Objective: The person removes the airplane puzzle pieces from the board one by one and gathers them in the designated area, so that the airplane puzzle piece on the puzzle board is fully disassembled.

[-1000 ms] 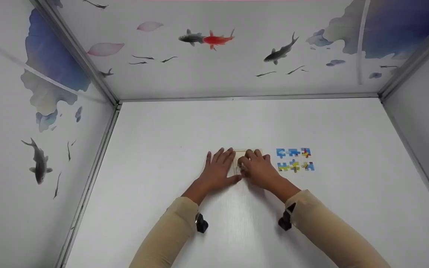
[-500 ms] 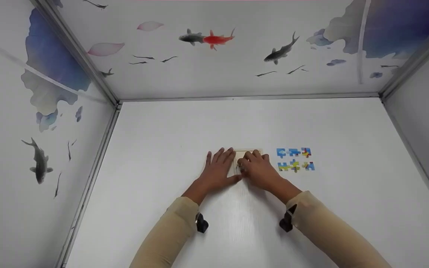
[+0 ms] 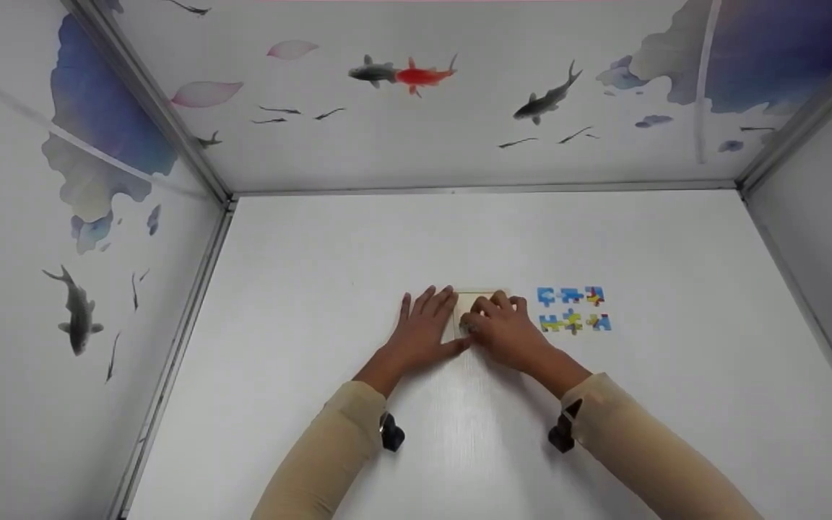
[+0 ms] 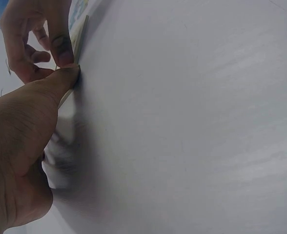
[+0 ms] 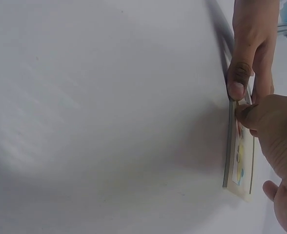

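Note:
A shallow wooden puzzle tray point(image 3: 468, 299) lies between the two hands on the white table. My left hand point(image 3: 425, 338) rests flat along its left side, fingers spread, with the thumb at the near left corner. My right hand point(image 3: 506, 331) bends over the tray. Thumb and forefinger pinch a small puzzle piece point(image 3: 467, 327) at that corner, mostly covered by the fingertips. From the right wrist, yellow and blue picture parts point(image 5: 240, 158) show inside the tray beside the right thumb. The left wrist view shows both thumbs meeting close to the tray's edge.
To the right of the tray, several loose jigsaw pieces lie in two rows, an upper row point(image 3: 570, 295) mostly blue and a lower row point(image 3: 573, 323) blue and yellow. Panels printed with fish point(image 3: 423, 76) wall the table point(image 3: 315, 245) at the back and sides.
My right hand has shifted very slightly, its wrist and sleeve moving a little to the right while the fingertips stay at the tray's corner. The left hand holds still.

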Motion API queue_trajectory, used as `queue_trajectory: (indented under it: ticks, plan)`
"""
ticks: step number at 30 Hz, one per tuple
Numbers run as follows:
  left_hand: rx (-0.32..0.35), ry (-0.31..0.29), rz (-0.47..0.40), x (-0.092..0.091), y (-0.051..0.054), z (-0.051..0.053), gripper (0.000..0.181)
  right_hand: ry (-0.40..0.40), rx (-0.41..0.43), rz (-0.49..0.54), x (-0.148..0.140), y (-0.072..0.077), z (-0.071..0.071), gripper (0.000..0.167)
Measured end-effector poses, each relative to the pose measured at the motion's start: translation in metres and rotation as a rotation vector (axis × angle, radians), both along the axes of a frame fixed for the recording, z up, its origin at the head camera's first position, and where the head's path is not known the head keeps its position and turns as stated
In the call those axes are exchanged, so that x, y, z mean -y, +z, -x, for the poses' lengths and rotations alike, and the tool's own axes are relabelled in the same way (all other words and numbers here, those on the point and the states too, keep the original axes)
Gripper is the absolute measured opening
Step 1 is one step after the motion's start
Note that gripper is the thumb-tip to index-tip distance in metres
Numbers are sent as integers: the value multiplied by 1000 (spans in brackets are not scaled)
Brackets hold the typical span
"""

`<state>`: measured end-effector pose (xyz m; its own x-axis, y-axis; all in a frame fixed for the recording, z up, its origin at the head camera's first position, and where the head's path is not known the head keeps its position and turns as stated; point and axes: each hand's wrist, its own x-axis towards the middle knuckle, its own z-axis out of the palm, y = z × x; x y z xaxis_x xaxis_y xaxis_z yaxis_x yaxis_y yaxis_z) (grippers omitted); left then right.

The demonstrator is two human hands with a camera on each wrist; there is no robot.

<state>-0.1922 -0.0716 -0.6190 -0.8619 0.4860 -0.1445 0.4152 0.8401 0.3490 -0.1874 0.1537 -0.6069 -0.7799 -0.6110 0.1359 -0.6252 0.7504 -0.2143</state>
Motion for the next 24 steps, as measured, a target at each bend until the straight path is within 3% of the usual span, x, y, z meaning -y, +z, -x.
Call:
queue_trajectory:
  ticks: [13, 24]
  plan:
    - [10, -10, -1, 0, -2, 0, 95, 19, -138, 76, -25, -1, -6, 14]
    - [-5, -15, -44, 1, 1, -1, 93, -96, -111, 67, -66, 0, -20, 19]
